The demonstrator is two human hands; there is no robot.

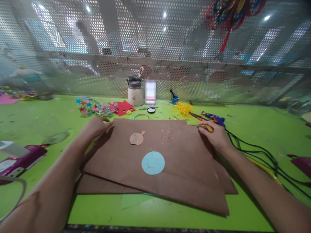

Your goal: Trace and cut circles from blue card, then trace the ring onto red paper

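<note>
A large sheet of brown paper (179,161) lies in front of me, folded or layered, over another brown piece (104,186). My left hand (98,127) is at its upper left edge, fingers closed on the paper's border. At the upper right edge, my right hand (215,134) is closed around a slim tool with a yellow handle (209,128); its exact kind is unclear. On the paper rest a light blue paper disc (153,162) with faint lines and a small peach-coloured round cutout (136,138) with a stem-like tip. Tiny bits are scattered near the top.
Behind the paper are star confetti (93,106), red paper (125,107), a white jar (135,94), a phone (150,92) and yellow shreds (183,109). A blue glue gun (216,119) and black cables (255,152) lie right. A purple device (23,160) sits left.
</note>
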